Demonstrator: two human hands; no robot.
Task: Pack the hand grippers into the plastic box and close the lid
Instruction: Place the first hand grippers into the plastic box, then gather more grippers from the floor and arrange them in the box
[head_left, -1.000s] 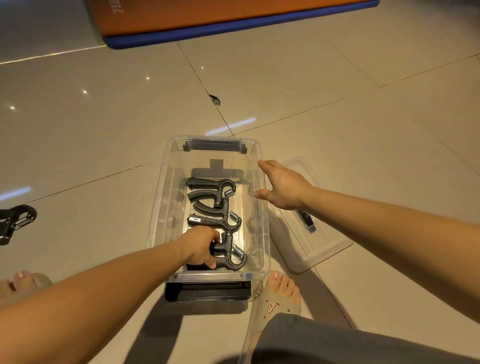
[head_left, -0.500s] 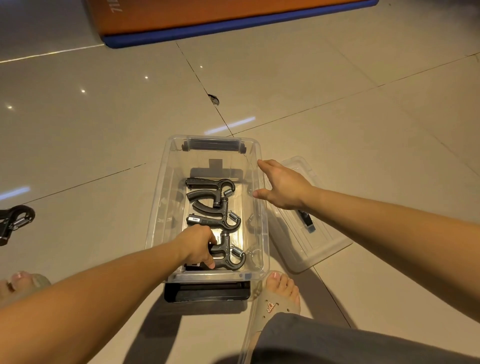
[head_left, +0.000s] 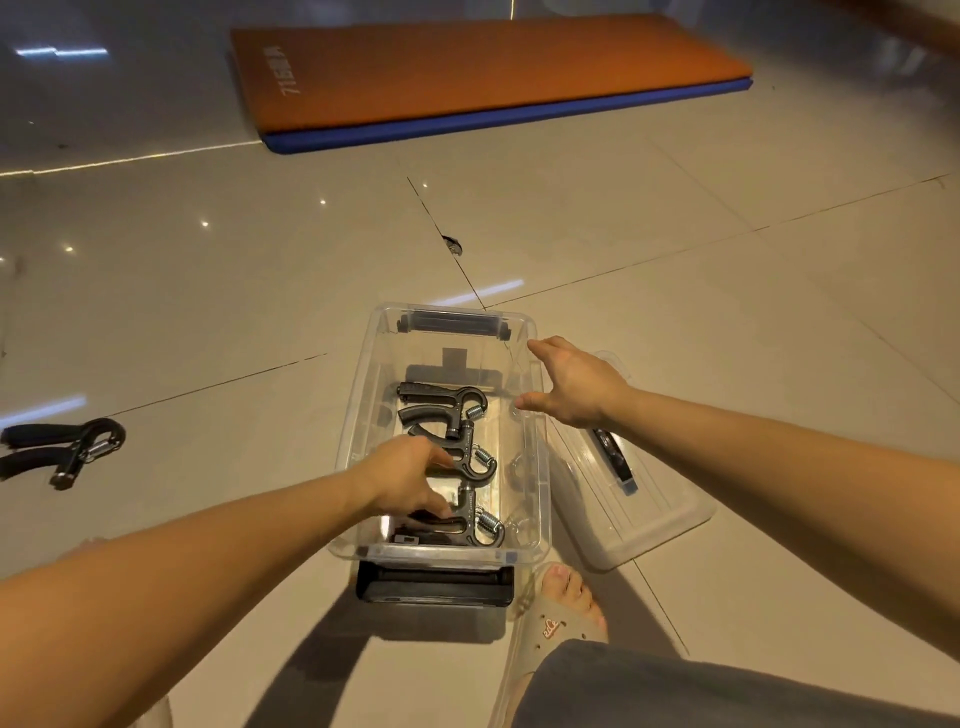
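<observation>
Three hand grippers (head_left: 451, 415) in plastic box (head_left: 358, 415); one gripper (head_left: 62, 449) on floor (head_left: 208, 312).

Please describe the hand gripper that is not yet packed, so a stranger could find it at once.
Start from the clear plastic box on the tiled floor, then look far to its left. The loose hand gripper lies alone on the bare tile. Unlike the three hand grippers inside the box, it is outside, touched by neither hand.

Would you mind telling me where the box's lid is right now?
In the head view, the clear lid lies on the floor to the right of the plastic box, beneath the right hand.
</observation>
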